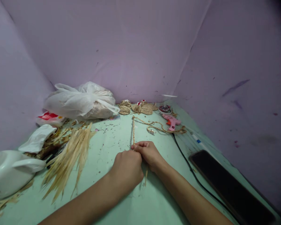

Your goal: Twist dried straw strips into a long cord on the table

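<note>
A thin straw cord (133, 132), twisted or braided, runs straight away from my hands, bends at its far end and trails right in loose loops. My right hand (148, 153) pinches its near end between thumb and fingers. Pressed close beside it, my left hand (128, 165) is closed at the same spot; its fingertips are mostly hidden behind the back of the hand. A loose strand end (146, 176) hangs out below the hands. Left of them, a bundle of dry, flat straw strips (71, 159) lies fanned out.
A pink glue gun (172, 122) with a black cable lies right, near a small bowl (165, 109) of bits. Woven straw pieces (144, 107) sit along the back wall beside a white plastic bag (84, 101). A white jug (14, 172) stands left; a long dark object (229, 184) lies right.
</note>
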Demonstrator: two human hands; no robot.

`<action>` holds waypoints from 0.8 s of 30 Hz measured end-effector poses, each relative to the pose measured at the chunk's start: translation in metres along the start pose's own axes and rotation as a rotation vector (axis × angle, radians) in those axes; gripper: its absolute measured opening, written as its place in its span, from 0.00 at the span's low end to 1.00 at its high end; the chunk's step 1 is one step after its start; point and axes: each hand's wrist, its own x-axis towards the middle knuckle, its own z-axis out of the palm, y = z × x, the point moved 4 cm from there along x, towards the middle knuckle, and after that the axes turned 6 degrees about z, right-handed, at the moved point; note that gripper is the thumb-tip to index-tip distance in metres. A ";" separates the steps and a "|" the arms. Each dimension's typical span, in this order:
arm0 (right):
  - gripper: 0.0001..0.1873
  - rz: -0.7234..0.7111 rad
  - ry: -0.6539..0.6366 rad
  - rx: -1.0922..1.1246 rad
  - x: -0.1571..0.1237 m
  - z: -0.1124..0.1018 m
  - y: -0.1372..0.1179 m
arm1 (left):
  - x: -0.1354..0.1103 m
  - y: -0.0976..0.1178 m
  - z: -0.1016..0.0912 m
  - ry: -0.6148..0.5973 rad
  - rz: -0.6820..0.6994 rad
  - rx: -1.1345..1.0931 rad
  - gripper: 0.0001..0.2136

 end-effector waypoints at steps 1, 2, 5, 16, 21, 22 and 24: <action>0.04 -0.011 -0.012 -0.010 0.000 0.000 -0.001 | 0.005 -0.004 -0.006 0.007 -0.003 -0.034 0.04; 0.04 -0.025 -0.023 -0.024 0.000 0.000 -0.002 | 0.009 -0.009 -0.013 0.014 -0.023 -0.078 0.06; 0.07 -0.056 -0.048 -0.071 -0.001 0.001 -0.004 | 0.022 -0.029 -0.027 0.069 -0.225 -0.432 0.11; 0.07 -0.320 -0.060 -0.568 0.001 -0.005 -0.005 | 0.027 -0.035 0.008 -0.216 -0.325 -0.558 0.09; 0.09 -0.511 0.271 -1.105 -0.023 -0.003 -0.015 | 0.036 -0.039 0.005 0.000 -0.121 -0.211 0.08; 0.10 -0.537 0.300 -1.177 -0.028 -0.001 -0.018 | 0.037 -0.040 0.005 0.011 -0.074 -0.194 0.08; 0.10 -0.579 0.326 -1.285 -0.037 0.003 -0.022 | 0.039 -0.043 0.008 -0.017 -0.053 -0.227 0.09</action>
